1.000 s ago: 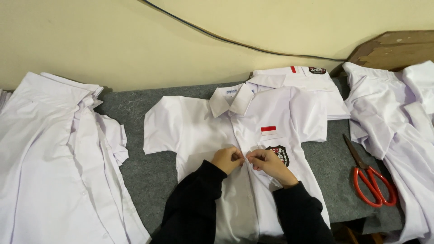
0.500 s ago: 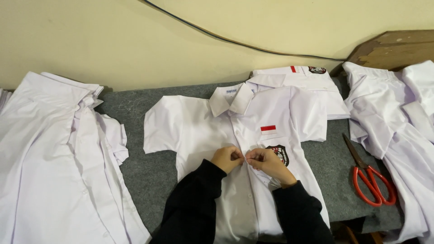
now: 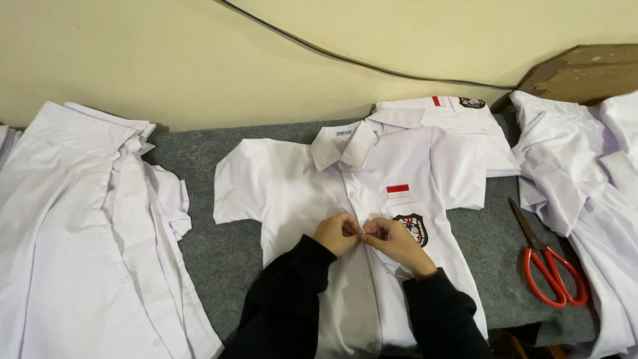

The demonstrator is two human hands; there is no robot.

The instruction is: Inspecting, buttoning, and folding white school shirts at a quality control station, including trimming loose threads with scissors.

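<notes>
White short-sleeved school shirt (image 3: 299, 193) lies flat on the grey felt tabletop (image 3: 219, 252), collar toward the wall. Left hand (image 3: 337, 233) and right hand (image 3: 393, 240) meet at its front placket, each grip pinched together on the cloth. Red-handled scissors (image 3: 548, 262) lie well to the right.

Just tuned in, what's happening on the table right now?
A person in black sleeves has both hands on a white short-sleeved shirt laid flat on the grey felt table. The left hand and right hand meet at the front placket, pinching it about mid-chest beside the badge. Red-handled scissors lie untouched to the right. Loose white shirts are heaped at the left and right, and a folded one sits behind.
</notes>
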